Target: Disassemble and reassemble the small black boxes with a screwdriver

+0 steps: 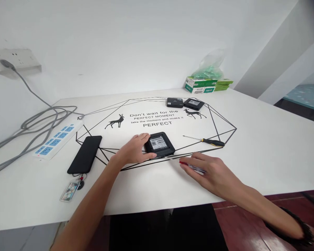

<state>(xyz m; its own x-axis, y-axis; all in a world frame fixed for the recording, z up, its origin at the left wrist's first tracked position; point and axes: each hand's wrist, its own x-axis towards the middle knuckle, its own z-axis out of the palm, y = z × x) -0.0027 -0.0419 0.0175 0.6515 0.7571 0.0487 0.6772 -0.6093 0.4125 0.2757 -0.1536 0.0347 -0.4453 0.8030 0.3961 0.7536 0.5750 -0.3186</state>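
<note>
A flat black box (161, 144) with a white printed label lies on the white table in front of me. My left hand (137, 150) grips its left side, fingers over the far left corner and thumb along the near edge. In my right hand (208, 169) is a screwdriver (183, 162) with a red and clear handle, most of it hidden by the fingers. Its thin shaft points left, and the tip is at the near edge of the box; whether it sits in a gap I cannot tell. Beyond that hand lies a second screwdriver (213, 142), black and yellow.
Two similar black boxes, one plain (175, 102) and one labelled (194, 104), lie farther back. Green-and-white cartons (200, 85) with a plastic bag stand by the wall. At left are a black phone (85, 155) with a keychain, a power strip (59, 139) and a grey cable (53, 118).
</note>
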